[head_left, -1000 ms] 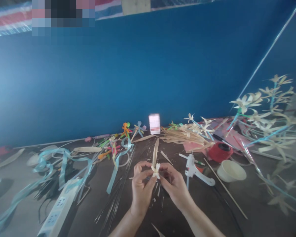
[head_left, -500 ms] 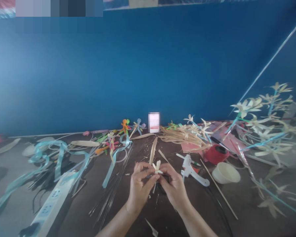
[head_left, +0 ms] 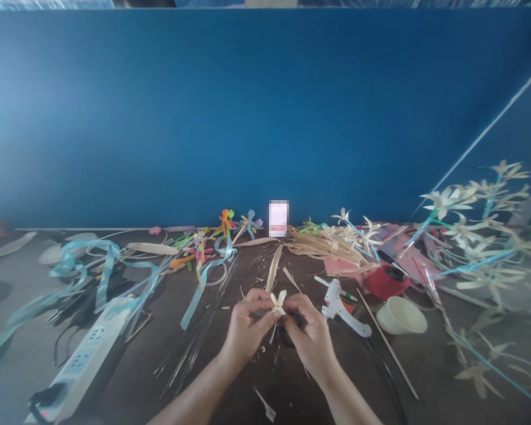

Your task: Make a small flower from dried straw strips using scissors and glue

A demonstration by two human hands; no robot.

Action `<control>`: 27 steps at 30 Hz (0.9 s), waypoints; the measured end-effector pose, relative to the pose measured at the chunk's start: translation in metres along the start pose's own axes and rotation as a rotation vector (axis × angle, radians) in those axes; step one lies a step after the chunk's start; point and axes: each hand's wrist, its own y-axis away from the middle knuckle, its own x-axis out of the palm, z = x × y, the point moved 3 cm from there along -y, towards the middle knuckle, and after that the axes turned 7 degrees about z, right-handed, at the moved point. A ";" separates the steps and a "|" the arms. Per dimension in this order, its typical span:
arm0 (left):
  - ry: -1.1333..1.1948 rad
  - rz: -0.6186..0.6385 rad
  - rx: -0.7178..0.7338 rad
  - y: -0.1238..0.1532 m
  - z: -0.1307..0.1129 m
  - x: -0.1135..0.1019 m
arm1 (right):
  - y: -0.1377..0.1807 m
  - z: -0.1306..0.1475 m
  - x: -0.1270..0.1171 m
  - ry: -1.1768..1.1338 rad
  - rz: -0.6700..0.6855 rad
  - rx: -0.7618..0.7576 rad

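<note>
Between my two hands, near the middle of the dark table (head_left: pixel 230 378), is a small cream-coloured flower (head_left: pixel 278 301) with its petals pointing up. My left hand (head_left: pixel 251 321) pinches it from the left between thumb and fingers. From the other side, my right hand (head_left: pixel 307 330) is closed on its base and petals. A thin pale stem seems to hang beneath the flower, partly hidden by the fingers. Just beyond my hands lies a long dried husk strip (head_left: pixel 274 268). To the right of my right hand rests a white glue gun (head_left: pixel 343 310).
A white power strip (head_left: pixel 91 348), blue ribbon (head_left: pixel 108 265) and thin wires (head_left: pixel 194 342) lie left. On the right are a wooden stick (head_left: pixel 389 345), a cream cup (head_left: pixel 402 316), a red tape roll (head_left: pixel 386 281) and finished flower sprays (head_left: pixel 469 236). A blue panel (head_left: pixel 265 118) stands behind.
My view has tilted and shifted slightly. Both hands stay on the flower, whose petals now face a little more toward me.
</note>
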 end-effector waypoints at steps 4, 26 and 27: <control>0.078 0.012 -0.023 -0.001 0.000 0.000 | -0.001 0.006 -0.003 0.021 0.039 0.004; 0.067 -0.167 -0.022 0.007 0.011 0.012 | -0.008 0.007 0.000 -0.086 -0.072 0.073; 0.063 -0.184 -0.035 0.007 0.013 0.013 | -0.007 0.006 0.001 -0.084 -0.087 0.075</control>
